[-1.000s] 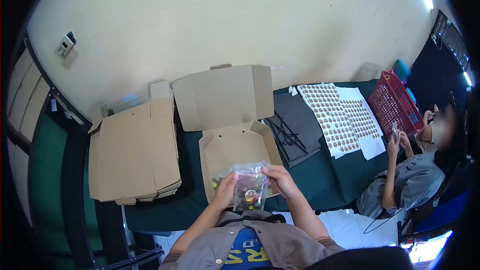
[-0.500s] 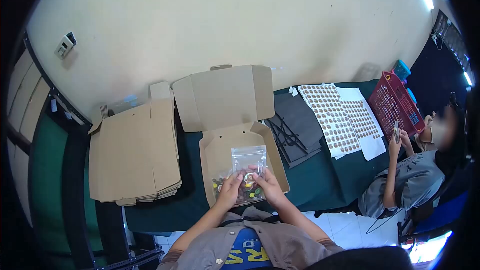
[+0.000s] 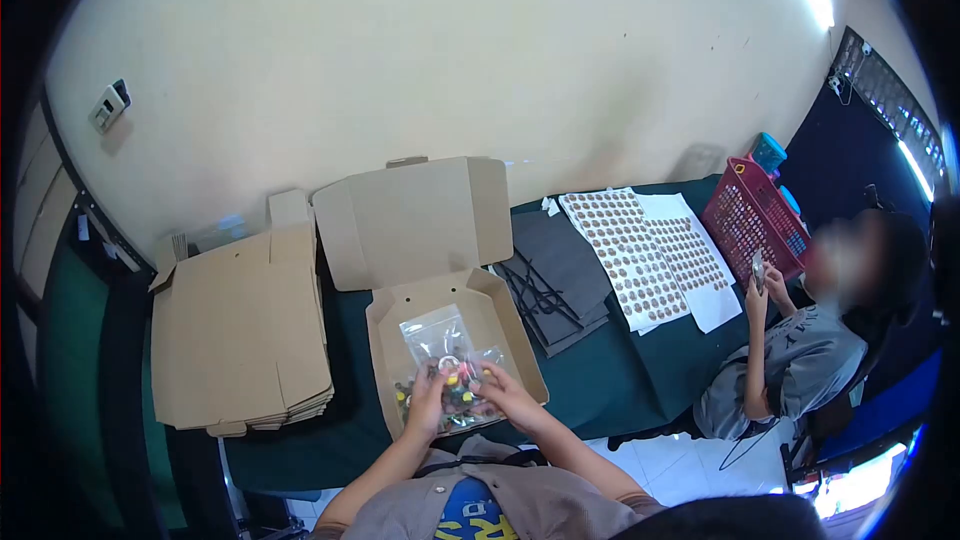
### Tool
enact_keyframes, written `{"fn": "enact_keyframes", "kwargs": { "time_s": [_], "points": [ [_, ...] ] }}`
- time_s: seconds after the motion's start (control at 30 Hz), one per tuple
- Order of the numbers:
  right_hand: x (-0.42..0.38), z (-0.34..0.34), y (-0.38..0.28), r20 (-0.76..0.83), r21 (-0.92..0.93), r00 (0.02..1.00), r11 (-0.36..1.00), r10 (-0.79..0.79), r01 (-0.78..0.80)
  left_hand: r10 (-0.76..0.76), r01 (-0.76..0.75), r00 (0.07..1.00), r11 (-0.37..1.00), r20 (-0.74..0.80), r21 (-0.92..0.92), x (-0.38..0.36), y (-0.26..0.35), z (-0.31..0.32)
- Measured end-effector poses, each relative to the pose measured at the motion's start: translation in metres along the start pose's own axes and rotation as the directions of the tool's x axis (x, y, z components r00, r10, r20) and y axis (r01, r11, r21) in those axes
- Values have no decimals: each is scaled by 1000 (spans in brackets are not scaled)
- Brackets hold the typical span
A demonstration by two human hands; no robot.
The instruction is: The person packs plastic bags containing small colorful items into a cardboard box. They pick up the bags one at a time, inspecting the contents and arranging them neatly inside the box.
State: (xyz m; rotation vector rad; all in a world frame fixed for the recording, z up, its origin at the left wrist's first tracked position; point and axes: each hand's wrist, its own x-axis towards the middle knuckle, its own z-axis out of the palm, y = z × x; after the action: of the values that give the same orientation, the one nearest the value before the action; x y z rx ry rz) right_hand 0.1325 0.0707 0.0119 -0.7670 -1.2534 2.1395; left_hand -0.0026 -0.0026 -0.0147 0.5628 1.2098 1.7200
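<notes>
An open cardboard box [image 3: 505, 330] lies in front of me, its lid raised against the wall. Over it is a clear zip bag [image 3: 433, 332] of colourful pieces with a round sticker. My left hand [image 3: 428, 400] grips this bag at its left side. My right hand [image 3: 505, 395] is at the right of the bag, fingers bent at its edge; whether it grips the bag is hard to make out. More bagged colourful pieces [image 3: 403, 395] lie beneath, inside the box.
Flattened cardboard boxes [image 3: 235, 330] are stacked at the left. To the right are dark bags with black handles [image 3: 560, 280], sticker sheets [image 3: 630, 255] and a red basket [image 3: 755, 220]. A co-worker [image 3: 790, 370] at the far right holds a small packet.
The zip bag has tilted to the left and sits lower in the box. My right hand has shifted away from the sticker toward the bag's right edge. The whole view has swung slightly.
</notes>
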Motion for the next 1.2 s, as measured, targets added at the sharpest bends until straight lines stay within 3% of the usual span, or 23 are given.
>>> {"fn": "enact_keyframes", "kwargs": {
  "time_s": [0.07, 0.1, 0.13, 0.2, 0.27, 0.33, 0.37, 0.4, 0.43, 0.47, 0.53, 0.6, 0.63, 0.67, 0.73, 0.77, 0.8, 0.83, 0.97, 1.03, 1.07, 1.13, 1.2],
  "points": [
    [-9, -10, -3, 120, -94, 957, 963, 264, -254, -115, 116, 992, 993, 50, -18, 9, -3, -8],
    [-10, -18, 2, 53, -49, 959, 960, 278, -275, -296, 283, 953, 945, 63, 161, 10, 0, -12],
    [-12, -32, 9, 46, -55, 962, 962, 270, -267, -291, 277, 954, 948, 73, 158, 14, -4, -14],
    [-18, -59, 12, -84, 9, 984, 988, 157, -157, -482, 400, 868, 822, 120, 406, 18, -16, -15],
    [-26, -71, -9, -430, 72, 903, 997, 3, 31, -451, 356, 874, 847, 179, 395, 19, -29, -10],
    [-42, -95, -28, -391, -174, 903, 977, -180, 120, -285, 65, 889, 853, 358, 519, 25, -47, -9],
    [-50, -99, -33, -401, -177, 899, 978, -177, 113, -397, 171, 845, 835, 358, 524, 26, -51, -6],
    [-58, -98, -38, -336, -306, 937, 952, -96, -12, -402, 173, 841, 834, 363, 524, 28, -55, -3],
    [-62, -99, -42, -278, -434, 961, 893, -6, -120, -235, -195, 833, 722, 500, 664, 34, -63, 1],
    [-64, -104, -42, -283, -434, 959, 894, -15, -114, -105, -536, 747, 491, 657, 687, 42, -68, 5],
    [-66, -122, -37, -546, -229, 825, 973, -147, 21, -168, -539, 709, 498, 685, 679, 54, -87, 19],
    [-70, -134, -30, -562, -305, 819, 950, -116, -74, 2, -782, 588, 255, 809, 569, 57, -111, 30],
    [-67, -136, -17, -500, -443, 856, 887, -128, -127, -66, -796, 585, 145, 808, 588, 58, -117, 36],
    [-62, -138, -6, -435, -572, 891, 804, -128, -164, -60, -792, 590, 149, 805, 592, 61, -121, 39],
    [-59, -114, -14, -400, -591, 912, 787, -94, -178, -440, -864, 500, -200, 746, 462, 70, -120, 43],
    [-57, -112, -9, -478, -499, 865, 857, -151, -126, -435, -858, 509, -195, 743, 475, 71, -121, 43],
    [-55, -112, -6, -556, -408, 808, 911, -195, -61, -376, -896, 439, -250, 816, 367, 73, -121, 44],
    [-50, -117, 1, -595, -438, 763, 898, -253, -45, -325, -914, 357, -314, 875, 256, 74, -122, 42],
    [-41, -114, 17, -560, -534, 763, 845, -323, -34, -266, -918, 348, -291, 899, 269, 73, -114, 34],
    [-37, -100, 17, -436, -800, 756, 594, -488, -79, -80, -895, 438, -129, 895, 426, 72, -99, 32],
    [-36, -92, 16, -433, -803, 760, 591, -484, -81, -77, -893, 443, -125, 893, 432, 73, -91, 30],
    [-34, -80, 14, -368, -891, 800, 426, -474, -157, -62, -850, 525, -80, 849, 521, 72, -71, 23],
    [-27, -96, 33, -316, -907, 858, 395, -406, -148, -106, -832, 554, -46, 826, 552, 66, -56, 20]
  ]
}}
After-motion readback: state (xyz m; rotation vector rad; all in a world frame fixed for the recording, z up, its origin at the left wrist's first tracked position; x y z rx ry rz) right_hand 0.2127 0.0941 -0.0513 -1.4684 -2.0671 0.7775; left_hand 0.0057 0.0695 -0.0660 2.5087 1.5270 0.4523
